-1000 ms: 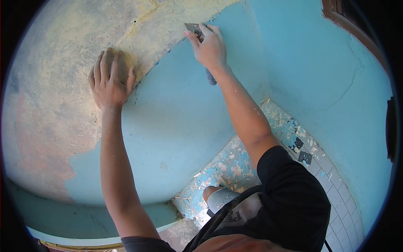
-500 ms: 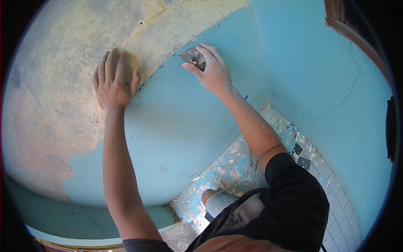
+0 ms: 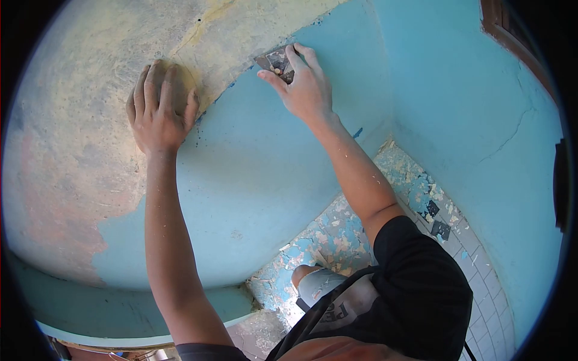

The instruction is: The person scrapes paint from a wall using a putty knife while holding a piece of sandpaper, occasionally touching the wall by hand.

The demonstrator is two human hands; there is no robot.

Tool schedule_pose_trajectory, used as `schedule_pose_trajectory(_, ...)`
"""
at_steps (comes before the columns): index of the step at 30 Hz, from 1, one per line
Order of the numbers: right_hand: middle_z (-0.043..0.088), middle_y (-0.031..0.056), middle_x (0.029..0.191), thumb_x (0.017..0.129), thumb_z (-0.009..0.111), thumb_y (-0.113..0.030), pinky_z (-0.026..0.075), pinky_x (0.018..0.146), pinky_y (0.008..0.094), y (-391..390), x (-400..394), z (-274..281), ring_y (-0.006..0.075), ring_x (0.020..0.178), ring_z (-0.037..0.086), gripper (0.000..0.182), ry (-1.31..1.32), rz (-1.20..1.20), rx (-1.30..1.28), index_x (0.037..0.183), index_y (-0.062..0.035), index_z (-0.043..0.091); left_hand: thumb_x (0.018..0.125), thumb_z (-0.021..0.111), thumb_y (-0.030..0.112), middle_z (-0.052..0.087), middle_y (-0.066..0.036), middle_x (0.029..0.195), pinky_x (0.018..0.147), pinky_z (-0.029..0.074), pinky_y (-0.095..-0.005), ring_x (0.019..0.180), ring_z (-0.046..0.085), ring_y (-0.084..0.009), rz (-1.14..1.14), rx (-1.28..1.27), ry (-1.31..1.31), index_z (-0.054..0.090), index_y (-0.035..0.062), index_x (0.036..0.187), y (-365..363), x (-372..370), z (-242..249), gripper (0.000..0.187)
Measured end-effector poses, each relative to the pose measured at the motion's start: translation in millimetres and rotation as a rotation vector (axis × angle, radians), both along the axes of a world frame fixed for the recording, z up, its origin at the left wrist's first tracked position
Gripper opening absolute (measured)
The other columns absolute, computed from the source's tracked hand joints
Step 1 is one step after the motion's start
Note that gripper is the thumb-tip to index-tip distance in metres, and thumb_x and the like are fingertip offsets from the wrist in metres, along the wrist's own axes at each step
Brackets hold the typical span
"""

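Note:
My left hand [image 3: 159,111] lies flat with its fingers spread on the bare, yellowish-grey part of the wall [image 3: 78,120], near the edge of the blue paint. In my right hand [image 3: 304,81] is a dark, flat scraper [image 3: 274,62], held between thumb and fingers. The scraper's left side meets the ragged border where the blue paint [image 3: 259,162] gives way to bare plaster. Dust coats the fingers of both hands. My palm and fingers hide part of the scraper.
Blue and cream paint flakes [image 3: 325,237] litter the floor along the wall. Two dark square pieces [image 3: 441,230] lie near the grey floor tiles [image 3: 475,271]. A cracked blue side wall [image 3: 457,102] stands at the right, with a brown frame [image 3: 512,36] above. A ledge [image 3: 108,310] runs at lower left.
My right hand and the scraper have moved slightly up and left along the paint edge. My left hand sits slightly higher and further left in view, still flat. The whole view has shifted a little.

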State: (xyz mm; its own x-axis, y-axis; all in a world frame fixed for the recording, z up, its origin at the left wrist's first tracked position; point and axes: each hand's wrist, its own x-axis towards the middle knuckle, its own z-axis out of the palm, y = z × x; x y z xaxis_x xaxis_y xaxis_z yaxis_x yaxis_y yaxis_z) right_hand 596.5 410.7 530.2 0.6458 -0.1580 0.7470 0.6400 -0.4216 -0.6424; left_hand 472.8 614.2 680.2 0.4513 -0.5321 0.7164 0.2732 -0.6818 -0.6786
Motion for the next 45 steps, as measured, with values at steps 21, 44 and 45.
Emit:
schedule_pose_trajectory(21,0.053,0.0151,0.142,0.094,0.062,-0.068,0.057,0.092,0.0443,-11.5,1.5,22.0,0.0317,0.117,0.065,0.091,0.103,0.005,-0.026,0.144,0.0072,0.053,0.097,0.060,0.053,0.056,-0.002,0.148,0.116,0.039,-0.0432,0.141,0.050,-0.0218,0.017,-0.002,-0.008,0.065,0.0244,0.137,2.3,2.1,0.3,0.049)
schedule_pose_trajectory(44,0.054,0.0153,0.138,0.094,0.065,-0.065,0.059,0.086,0.0442,-2.7,9.2,11.7,0.0332,0.109,0.069,0.087,0.026,-0.066,0.053,0.139,0.0082,0.057,0.096,0.061,0.052,0.057,-0.002,0.147,0.115,0.040,-0.0431,0.141,0.050,-0.0222,-0.001,0.003,-0.013,0.065,0.0235,0.135,1.9,0.5,-0.9,0.048)
schedule_pose_trajectory(45,0.054,0.0152,0.138,0.094,0.065,-0.065,0.059,0.086,0.0443,-8.4,21.2,20.7,0.0335,0.109,0.068,0.086,0.009,-0.085,0.084,0.139,0.0080,0.057,0.096,0.061,0.052,0.057,-0.002,0.147,0.115,0.040,-0.0431,0.141,0.050,-0.0222,-0.005,0.001,-0.024,0.065,0.0235,0.135,0.6,3.4,0.4,0.048)
